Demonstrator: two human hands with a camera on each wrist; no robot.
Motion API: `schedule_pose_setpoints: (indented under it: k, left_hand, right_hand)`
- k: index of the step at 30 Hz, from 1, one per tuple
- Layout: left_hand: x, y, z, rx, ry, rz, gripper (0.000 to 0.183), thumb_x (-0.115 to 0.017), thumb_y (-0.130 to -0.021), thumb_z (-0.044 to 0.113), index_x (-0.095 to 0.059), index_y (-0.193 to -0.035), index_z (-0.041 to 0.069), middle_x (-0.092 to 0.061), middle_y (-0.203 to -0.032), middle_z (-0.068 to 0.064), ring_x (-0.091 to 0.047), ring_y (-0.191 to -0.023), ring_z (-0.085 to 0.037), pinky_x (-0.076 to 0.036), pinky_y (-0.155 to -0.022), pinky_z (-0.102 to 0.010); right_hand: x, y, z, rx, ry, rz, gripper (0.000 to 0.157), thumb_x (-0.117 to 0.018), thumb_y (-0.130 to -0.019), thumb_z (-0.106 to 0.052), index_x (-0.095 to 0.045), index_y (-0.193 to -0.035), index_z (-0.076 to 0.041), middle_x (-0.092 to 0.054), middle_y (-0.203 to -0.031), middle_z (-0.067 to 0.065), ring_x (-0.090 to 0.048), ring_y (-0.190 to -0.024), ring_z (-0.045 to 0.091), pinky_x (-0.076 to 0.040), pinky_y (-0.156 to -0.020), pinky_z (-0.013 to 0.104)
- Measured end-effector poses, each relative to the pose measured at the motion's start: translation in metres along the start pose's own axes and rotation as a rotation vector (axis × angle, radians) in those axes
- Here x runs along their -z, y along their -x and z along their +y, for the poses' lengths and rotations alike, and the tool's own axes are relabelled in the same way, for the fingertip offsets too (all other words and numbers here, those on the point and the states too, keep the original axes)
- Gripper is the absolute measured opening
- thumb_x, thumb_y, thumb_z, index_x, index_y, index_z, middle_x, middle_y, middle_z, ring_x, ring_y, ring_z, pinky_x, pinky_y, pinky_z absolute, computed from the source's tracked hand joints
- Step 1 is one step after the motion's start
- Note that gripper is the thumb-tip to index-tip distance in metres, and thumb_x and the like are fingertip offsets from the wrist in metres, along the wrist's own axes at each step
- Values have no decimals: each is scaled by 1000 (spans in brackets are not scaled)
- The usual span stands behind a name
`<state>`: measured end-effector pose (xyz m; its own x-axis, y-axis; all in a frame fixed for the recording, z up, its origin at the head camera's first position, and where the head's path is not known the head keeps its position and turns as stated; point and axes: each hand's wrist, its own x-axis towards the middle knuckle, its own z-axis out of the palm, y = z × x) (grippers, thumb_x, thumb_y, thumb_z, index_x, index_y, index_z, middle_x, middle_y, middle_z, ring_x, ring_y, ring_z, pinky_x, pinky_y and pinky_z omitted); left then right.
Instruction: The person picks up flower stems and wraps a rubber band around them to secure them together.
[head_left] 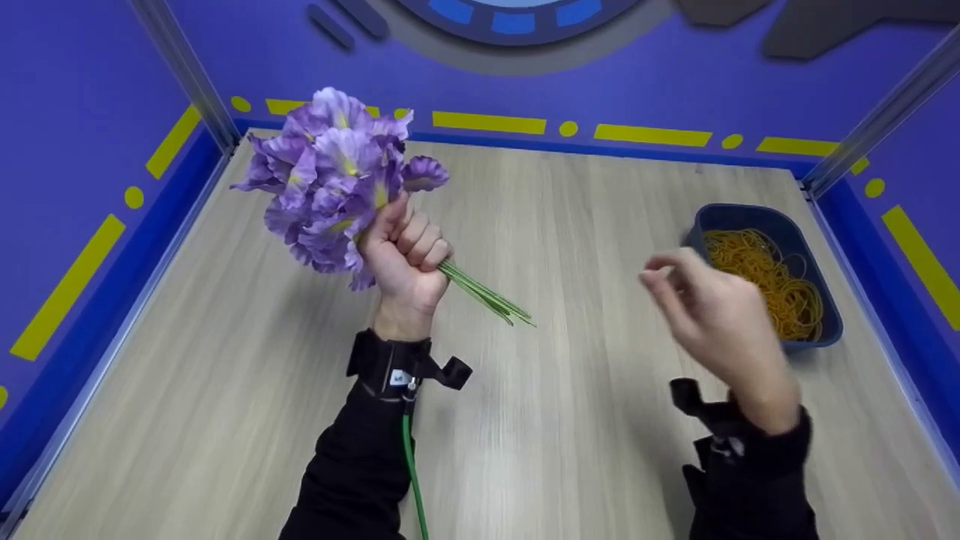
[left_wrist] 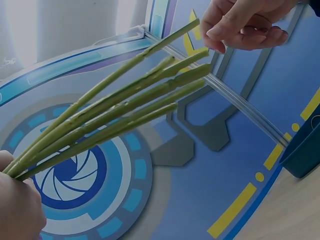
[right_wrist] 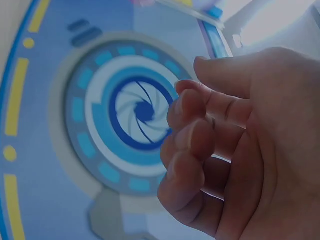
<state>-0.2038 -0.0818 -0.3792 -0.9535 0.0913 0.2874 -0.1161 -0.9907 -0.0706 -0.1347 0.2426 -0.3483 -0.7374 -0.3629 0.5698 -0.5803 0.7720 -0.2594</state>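
A bunch of purple irises with yellow centres fills the upper left of the head view. Just below the blooms, my left hand grips the bundled stems, fingers wrapped round them. Several green stems stick out beyond the fist, their cut ends fanning slightly apart in the left wrist view. To the right, my right hand hovers beside a bin of rubber bands, overlapping its near left side in the head view. In the right wrist view the fingers bend loosely, and nothing shows between them and the thumb.
The dark blue bin stands at the right side of the wooden table. Blue panels with yellow marks wall in the back and both sides. A green cable runs along the left forearm.
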Motion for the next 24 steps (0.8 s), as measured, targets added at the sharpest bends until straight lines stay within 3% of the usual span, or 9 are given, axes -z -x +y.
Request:
schedule_pose_setpoints:
  k: [5, 13, 19, 24]
  left_hand:
    - [-3, 2, 3, -1, 6, -19, 49, -62, -89, 2, -22, -66, 18, -20, -53, 8, -14, -43, -3, -10, -38, -19]
    - [-6, 5, 8, -19, 60, 20, 50, -61, -88, 2, -19, -65, 19, -19, -53, 9, -13, -44, -3, -10, -38, -19]
    - [-7, 3, 6, -16, 47, 15, 50, -61, -88, 2, -21, -65, 19, -20, -53, 8, -13, -44, -4, -10, -38, -19]
    - [-8, 3, 4, -19, 39, 7, 50, -62, -88, 2, -21, -65, 19, -19, -53, 8, -13, -43, -4, -10, -38, -19]
  right_hand:
    - [24, 10, 18, -127, -17, 98, 16, -69, -96, -7, -65, -112, -4, -58, -74, -3, -43, -56, 5, -32, -52, 15]
    - [42, 23, 46, -286, -89, 144, 20, -64, -101, -18, -63, -114, -3, -50, -67, 2, -38, -52, 5, -28, -48, 20]
    - [49, 33, 79, -450, -36, 14, 32, -59, -103, -33, -63, -119, -5, -52, -72, 6, -40, -53, 11, -30, -51, 22]
    - [49, 41, 105, -533, 3, -110, 43, -53, -105, -41, -61, -122, -3, -54, -75, 9, -45, -55, 16, -32, -51, 24]
